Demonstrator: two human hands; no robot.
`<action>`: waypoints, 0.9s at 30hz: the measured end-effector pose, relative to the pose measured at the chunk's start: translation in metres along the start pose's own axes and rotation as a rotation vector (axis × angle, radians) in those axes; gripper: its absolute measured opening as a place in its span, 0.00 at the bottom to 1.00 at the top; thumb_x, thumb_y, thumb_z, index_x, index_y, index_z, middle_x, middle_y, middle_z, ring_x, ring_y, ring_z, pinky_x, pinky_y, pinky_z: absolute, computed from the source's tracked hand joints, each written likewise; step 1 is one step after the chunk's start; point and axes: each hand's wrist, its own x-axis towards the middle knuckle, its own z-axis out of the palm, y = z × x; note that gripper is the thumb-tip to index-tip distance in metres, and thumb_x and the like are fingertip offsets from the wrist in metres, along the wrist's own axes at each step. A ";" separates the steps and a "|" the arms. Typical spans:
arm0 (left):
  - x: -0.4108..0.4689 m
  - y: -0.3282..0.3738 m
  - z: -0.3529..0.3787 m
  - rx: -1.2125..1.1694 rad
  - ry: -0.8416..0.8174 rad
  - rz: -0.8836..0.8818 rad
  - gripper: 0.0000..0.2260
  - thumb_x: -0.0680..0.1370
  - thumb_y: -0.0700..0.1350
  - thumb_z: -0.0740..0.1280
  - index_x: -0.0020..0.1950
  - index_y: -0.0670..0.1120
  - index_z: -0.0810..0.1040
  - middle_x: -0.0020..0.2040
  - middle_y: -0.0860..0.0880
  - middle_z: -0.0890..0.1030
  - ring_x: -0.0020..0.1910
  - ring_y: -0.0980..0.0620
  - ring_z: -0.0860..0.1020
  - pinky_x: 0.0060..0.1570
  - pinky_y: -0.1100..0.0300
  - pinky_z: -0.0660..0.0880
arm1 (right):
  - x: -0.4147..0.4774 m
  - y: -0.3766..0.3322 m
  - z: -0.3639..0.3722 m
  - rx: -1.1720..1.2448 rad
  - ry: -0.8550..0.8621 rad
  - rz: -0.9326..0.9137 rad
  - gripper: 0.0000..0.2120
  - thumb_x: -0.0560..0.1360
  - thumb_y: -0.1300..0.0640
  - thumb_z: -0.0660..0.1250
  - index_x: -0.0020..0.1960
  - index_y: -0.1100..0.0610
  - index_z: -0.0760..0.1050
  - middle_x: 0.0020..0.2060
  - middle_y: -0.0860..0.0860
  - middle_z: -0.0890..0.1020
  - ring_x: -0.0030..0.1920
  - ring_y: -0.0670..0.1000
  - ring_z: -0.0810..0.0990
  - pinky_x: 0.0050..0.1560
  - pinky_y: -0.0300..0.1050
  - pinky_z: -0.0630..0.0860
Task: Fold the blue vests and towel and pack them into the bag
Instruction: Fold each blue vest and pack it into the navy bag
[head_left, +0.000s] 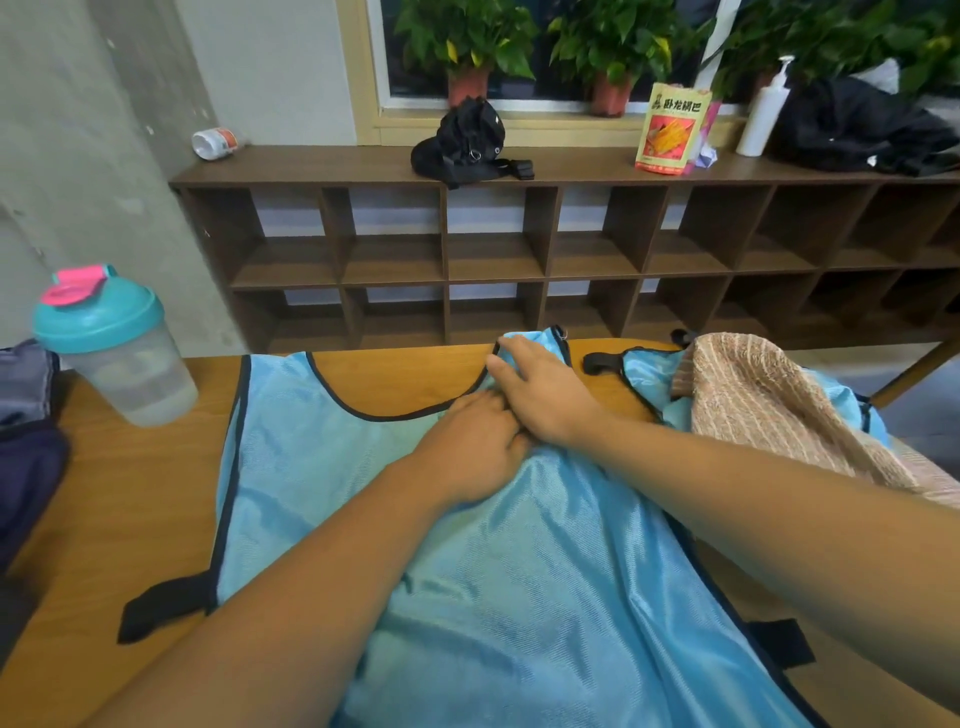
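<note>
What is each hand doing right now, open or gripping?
Left hand: rests on the blue vest; fingers partly hidden, grip cannot be told.
Right hand: pinches the blue vest at its shoulder edge.

Both arms are bare along their full visible length: left forearm (311, 571), right forearm (753, 493). The left hand (478, 441) and right hand (540, 395) are bare as well.
</note>
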 end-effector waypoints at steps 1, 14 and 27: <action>0.000 -0.002 0.001 0.023 -0.003 0.007 0.22 0.86 0.55 0.55 0.77 0.50 0.75 0.75 0.48 0.75 0.75 0.50 0.69 0.78 0.47 0.63 | -0.003 0.004 0.004 -0.012 0.001 0.015 0.30 0.85 0.35 0.50 0.77 0.52 0.70 0.75 0.51 0.74 0.77 0.54 0.69 0.77 0.57 0.65; -0.043 -0.014 -0.022 0.186 -0.208 -0.043 0.28 0.88 0.62 0.48 0.87 0.55 0.49 0.86 0.57 0.47 0.85 0.57 0.44 0.83 0.55 0.44 | -0.009 0.013 -0.008 -0.495 -0.029 -0.076 0.22 0.89 0.47 0.50 0.73 0.58 0.72 0.72 0.56 0.75 0.76 0.57 0.70 0.71 0.58 0.70; -0.168 0.027 -0.086 -0.060 -0.078 -0.075 0.19 0.81 0.59 0.70 0.72 0.60 0.76 0.70 0.64 0.73 0.69 0.61 0.72 0.71 0.56 0.70 | -0.146 -0.019 -0.036 -0.286 -0.005 -0.391 0.19 0.83 0.50 0.66 0.72 0.55 0.76 0.67 0.51 0.78 0.68 0.57 0.76 0.69 0.55 0.73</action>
